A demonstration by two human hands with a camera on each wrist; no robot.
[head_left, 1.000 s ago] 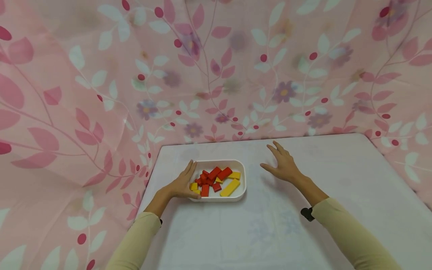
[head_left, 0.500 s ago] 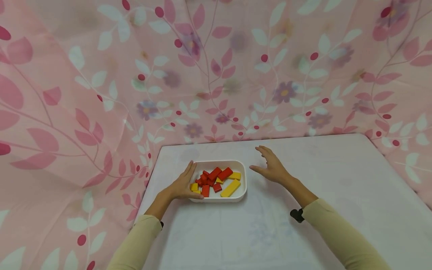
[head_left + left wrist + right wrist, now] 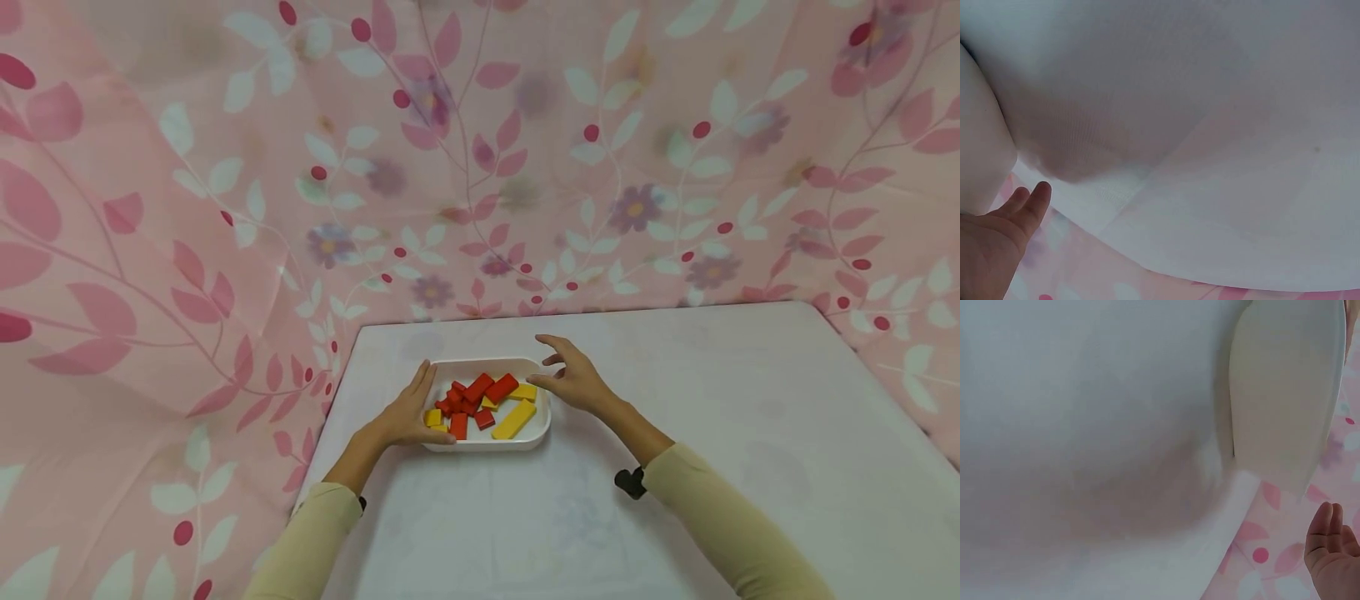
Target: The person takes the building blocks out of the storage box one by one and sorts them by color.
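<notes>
Floral cloth (image 3: 480, 167) backs the table (image 3: 495, 525); a left hand (image 3: 408, 417) and right hand (image 3: 573, 376), seemingly relaxed, flank a tray (image 3: 489, 446).

Left end of tray (image 3: 487, 446) covered by left hand (image 3: 408, 417). Sleeves (image 3: 727, 517) cut off at head view's bottom. Blocks (image 3: 514, 419) hidden in wrist views.

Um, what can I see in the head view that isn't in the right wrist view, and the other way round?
Only the head view shows the red blocks and yellow blocks, plus the sleeves. Only the right wrist view shows the palm side of the right hand. Both show that hand, the white tray, the table and the floral cloth.
</notes>
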